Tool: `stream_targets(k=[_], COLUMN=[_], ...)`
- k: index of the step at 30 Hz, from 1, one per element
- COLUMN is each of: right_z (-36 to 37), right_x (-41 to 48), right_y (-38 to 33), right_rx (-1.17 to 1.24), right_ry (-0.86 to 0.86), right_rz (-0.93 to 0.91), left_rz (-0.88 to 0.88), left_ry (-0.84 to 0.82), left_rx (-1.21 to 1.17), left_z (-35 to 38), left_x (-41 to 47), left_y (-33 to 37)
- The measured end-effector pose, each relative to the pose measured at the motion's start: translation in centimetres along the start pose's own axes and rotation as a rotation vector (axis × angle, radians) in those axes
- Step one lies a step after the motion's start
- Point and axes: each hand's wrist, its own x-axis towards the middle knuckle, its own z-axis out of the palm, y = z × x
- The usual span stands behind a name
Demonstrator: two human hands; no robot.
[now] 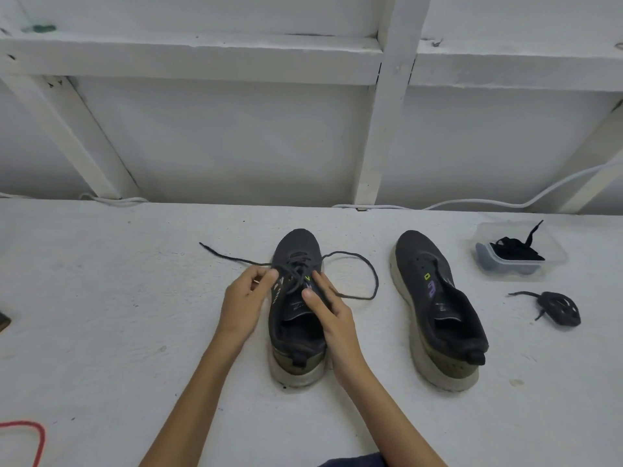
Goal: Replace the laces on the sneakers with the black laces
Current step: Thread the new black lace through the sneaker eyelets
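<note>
Two dark sneakers with pale soles stand toes away from me. The left sneaker (296, 308) still carries a dark grey lace (357, 264), whose loose ends trail out to both sides. My left hand (246, 298) pinches that lace at the eyelets on the shoe's left side. My right hand (327, 305) lies on the tongue and the right eyelets, with its fingers straight. The right sneaker (438, 305) has no lace in it. A clear plastic tub (553, 261) at the far right holds black laces (515, 249). A bundled dark lace (556, 308) lies on the table in front of the tub.
The white table (101, 298) ends at a white wall with beams. White cables (505, 202) run along its back edge. A red cord (30, 433) curls at the near left, and a dark object (4, 321) shows at the left edge.
</note>
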Motion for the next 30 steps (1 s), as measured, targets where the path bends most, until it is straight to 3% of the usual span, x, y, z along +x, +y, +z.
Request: stream_targets(k=[4, 9, 11, 15, 17, 22, 25, 27, 30], right_z=[-0.2, 0.0, 0.0, -0.1, -0.1, 0.0, 0.0, 0.0, 0.0], right_x=[-0.1, 0.0, -0.1, -0.2, -0.2, -0.3, -0.3, -0.4, -0.4], right_y=[-0.1, 0.1, 0.1, -0.1, -0.2, -0.3, -0.3, -0.4, -0.4], right_rx=[0.005, -0.003, 0.002, 0.015, 0.014, 0.026, 0.03, 0.032, 0.032], right_ry=[-0.001, 0.009, 0.011, 0.016, 0.014, 0.01, 0.004, 0.001, 0.004], right_rz=[-0.002, -0.01, -0.009, 0.003, -0.001, -0.007, -0.006, -0.002, 0.003], left_rz=[-0.013, -0.081, -0.032, 0.013, 0.004, -0.11, -0.087, -0.063, -0.059], left_ry=[0.133, -0.124, -0.138, 0.141, 0.203, -0.06, -0.087, -0.028, 0.198], left_rx=[0.043, 0.047, 0.054, 0.025, 0.012, 0.027, 0.01, 0.03, -0.048], left_z=[-1.1, -0.4, -0.6, -2.4, -2.6, -0.3, -0.4, -1.2, -2.3], left_x=[1.6, -0.3, -0.2, 1.9, 2.2, 0.1, -0.2, 0.4, 1.5], left_y=[0.4, 0.5, 0.0, 0.4, 0.6, 0.8, 1.0, 1.4, 1.9])
